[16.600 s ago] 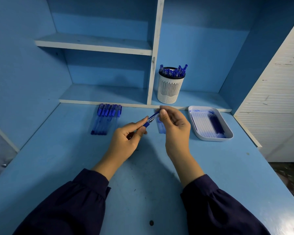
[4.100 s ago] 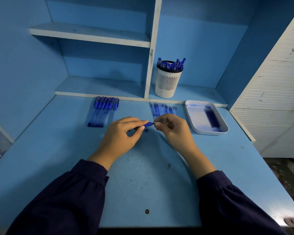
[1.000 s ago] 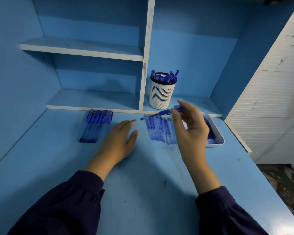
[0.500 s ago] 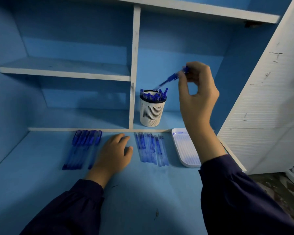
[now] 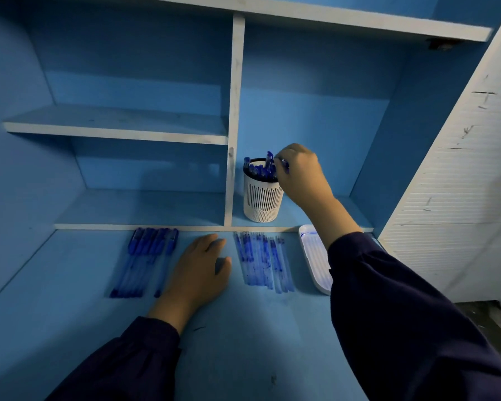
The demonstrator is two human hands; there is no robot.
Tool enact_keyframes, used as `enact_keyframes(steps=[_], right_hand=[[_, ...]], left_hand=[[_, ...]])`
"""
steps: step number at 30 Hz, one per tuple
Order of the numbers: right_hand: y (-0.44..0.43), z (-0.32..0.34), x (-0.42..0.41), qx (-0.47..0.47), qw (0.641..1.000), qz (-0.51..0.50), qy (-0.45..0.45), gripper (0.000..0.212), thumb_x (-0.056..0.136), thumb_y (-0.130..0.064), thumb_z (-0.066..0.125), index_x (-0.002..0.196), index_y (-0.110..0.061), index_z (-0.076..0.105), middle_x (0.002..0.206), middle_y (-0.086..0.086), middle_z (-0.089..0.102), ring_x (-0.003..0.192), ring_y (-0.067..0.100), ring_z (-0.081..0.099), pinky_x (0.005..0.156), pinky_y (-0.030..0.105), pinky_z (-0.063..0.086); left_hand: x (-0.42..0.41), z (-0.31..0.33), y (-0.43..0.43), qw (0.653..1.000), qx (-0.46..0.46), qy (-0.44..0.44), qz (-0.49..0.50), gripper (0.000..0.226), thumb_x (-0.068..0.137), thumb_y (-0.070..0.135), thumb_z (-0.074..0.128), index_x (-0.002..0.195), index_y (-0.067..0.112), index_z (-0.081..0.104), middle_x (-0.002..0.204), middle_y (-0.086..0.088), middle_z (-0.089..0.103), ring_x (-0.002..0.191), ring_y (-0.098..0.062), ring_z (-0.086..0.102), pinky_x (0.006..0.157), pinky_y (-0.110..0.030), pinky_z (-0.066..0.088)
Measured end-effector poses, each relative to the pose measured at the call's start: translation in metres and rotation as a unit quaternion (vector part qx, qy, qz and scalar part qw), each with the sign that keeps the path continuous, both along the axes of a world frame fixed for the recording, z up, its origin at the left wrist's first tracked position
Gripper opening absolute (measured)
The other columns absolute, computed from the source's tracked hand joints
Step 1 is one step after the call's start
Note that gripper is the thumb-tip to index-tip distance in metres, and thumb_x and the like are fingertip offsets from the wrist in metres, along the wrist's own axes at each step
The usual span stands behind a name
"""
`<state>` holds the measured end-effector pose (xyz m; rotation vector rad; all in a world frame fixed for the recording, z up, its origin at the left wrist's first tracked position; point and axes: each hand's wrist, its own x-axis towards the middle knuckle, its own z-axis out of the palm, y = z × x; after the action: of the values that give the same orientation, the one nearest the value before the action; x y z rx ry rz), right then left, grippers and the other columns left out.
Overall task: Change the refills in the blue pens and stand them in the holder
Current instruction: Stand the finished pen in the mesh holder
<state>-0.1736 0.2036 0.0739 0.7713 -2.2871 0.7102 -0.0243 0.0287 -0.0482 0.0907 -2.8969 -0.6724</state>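
Blue capped pens with clear plastic barrels [image 5: 145,261] are laid side by side along the back edge of the blue painted desk [image 5: 70,328], towards its left, caps to the rear, seemingly queued for their turn. Just right of them the left hand [image 5: 198,270] is rested flat on the desk, fingers straight and slightly spread, nothing held; it appears to be planted as a brace for the forward reach. Next, thin translucent blue refills [image 5: 263,261] are lined up at the same back edge, probably for easy reach. Behind them, on the low blue shelf [image 5: 294,217], the white slotted plastic holder [image 5: 262,201] is stood, already crowded with upright pens. Over its rim the right hand [image 5: 301,175] is held with fingers curled and pinched on one more blue pen [image 5: 285,166], judged to be on its way into the holder. A white oblong plastic tray [image 5: 315,261] is set towards the back right corner, partly hidden by the sleeve.
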Motion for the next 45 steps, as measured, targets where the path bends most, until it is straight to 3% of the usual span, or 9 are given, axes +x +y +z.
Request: enact_keyframes(steps=[4,6,9,11,18,23,27,31,45], right_hand=[[0.009,-0.010,0.024,-0.080,0.997,0.006,0.010,0.018,0.092,-0.005,0.054,0.100,0.001,0.069,0.100,0.014,0.067,0.087,0.025,0.062,0.077,0.025,0.048],[0.010,-0.021,0.042,-0.110,0.994,0.004,0.007,0.018,0.091,-0.004,0.055,0.103,0.000,0.069,0.100,0.013,0.068,0.089,0.024,0.063,0.080,0.020,0.044],[0.007,-0.046,0.069,-0.126,0.992,0.014,-0.019,0.018,0.090,-0.004,0.057,0.104,-0.002,0.068,0.101,0.011,0.068,0.087,0.024,0.062,0.079,0.017,0.040],[-0.002,-0.063,0.087,-0.126,0.990,0.031,-0.050,0.019,0.089,-0.005,0.058,0.105,-0.002,0.068,0.101,0.011,0.068,0.086,0.025,0.062,0.076,0.015,0.039],[-0.055,-0.107,0.129,-0.072,0.977,0.089,-0.179,0.032,0.091,-0.011,0.062,0.121,-0.002,0.063,0.121,0.014,0.065,0.112,0.027,0.060,0.091,0.004,0.026],[-0.092,-0.119,0.141,-0.039,0.958,0.143,-0.245,0.039,0.094,-0.016,0.058,0.131,-0.002,0.056,0.132,0.015,0.058,0.121,0.026,0.054,0.095,0.008,0.028],[-0.115,-0.120,0.146,-0.040,0.956,0.150,-0.251,0.037,0.093,-0.016,0.061,0.127,-0.001,0.060,0.124,0.017,0.061,0.114,0.029,0.057,0.089,0.006,0.028],[-0.126,-0.120,0.149,-0.041,0.955,0.156,-0.250,0.034,0.090,-0.016,0.066,0.120,-0.002,0.065,0.118,0.017,0.063,0.108,0.029,0.060,0.087,0.006,0.031],[-0.107,-0.118,0.149,-0.011,0.957,0.120,-0.262,0.031,0.082,-0.007,0.067,0.113,-0.007,0.070,0.107,0.012,0.059,0.088,0.023,0.060,0.077,0.009,0.035]], left_hand=[[0.000,-0.001,0.002,1.000,-0.018,0.009,0.007,0.053,0.102,0.036,0.038,0.151,0.016,0.037,0.160,-0.003,0.028,0.147,-0.017,0.021,0.118,-0.027,0.015],[0.005,0.000,0.003,1.000,-0.019,0.015,0.012,0.051,0.101,0.035,0.037,0.146,0.014,0.045,0.155,-0.006,0.037,0.143,-0.021,0.032,0.116,-0.031,0.026],[0.016,-0.002,-0.002,0.998,-0.033,0.058,-0.014,0.054,0.091,0.035,0.037,0.129,0.008,0.064,0.136,-0.013,0.058,0.122,-0.032,0.058,0.098,-0.042,0.048],[0.024,0.000,-0.008,0.996,-0.045,0.068,-0.017,0.049,0.090,0.033,0.042,0.127,0.010,0.065,0.133,-0.010,0.061,0.117,-0.032,0.061,0.089,-0.042,0.053],[0.053,0.008,-0.049,0.991,-0.061,0.108,0.043,0.056,0.093,0.041,0.031,0.129,0.014,0.064,0.135,-0.003,0.059,0.121,-0.027,0.057,0.095,-0.040,0.050],[0.073,0.000,-0.087,0.990,-0.053,0.094,0.089,0.056,0.095,0.042,0.033,0.136,0.015,0.059,0.142,-0.004,0.053,0.127,-0.027,0.052,0.102,-0.041,0.044],[0.081,-0.009,-0.102,0.990,0.005,0.083,0.115,0.045,0.101,0.026,0.047,0.145,0.017,0.048,0.153,-0.001,0.039,0.140,-0.021,0.037,0.113,-0.034,0.031],[0.081,-0.010,-0.102,0.989,0.061,0.058,0.126,0.047,0.103,0.031,0.043,0.149,0.026,0.041,0.158,0.009,0.029,0.143,-0.013,0.030,0.114,-0.034,0.032],[0.081,-0.007,-0.099,0.989,0.056,0.037,0.129,0.047,0.104,0.033,0.040,0.150,0.026,0.039,0.161,0.013,0.023,0.144,-0.012,0.028,0.111,-0.030,0.029]])
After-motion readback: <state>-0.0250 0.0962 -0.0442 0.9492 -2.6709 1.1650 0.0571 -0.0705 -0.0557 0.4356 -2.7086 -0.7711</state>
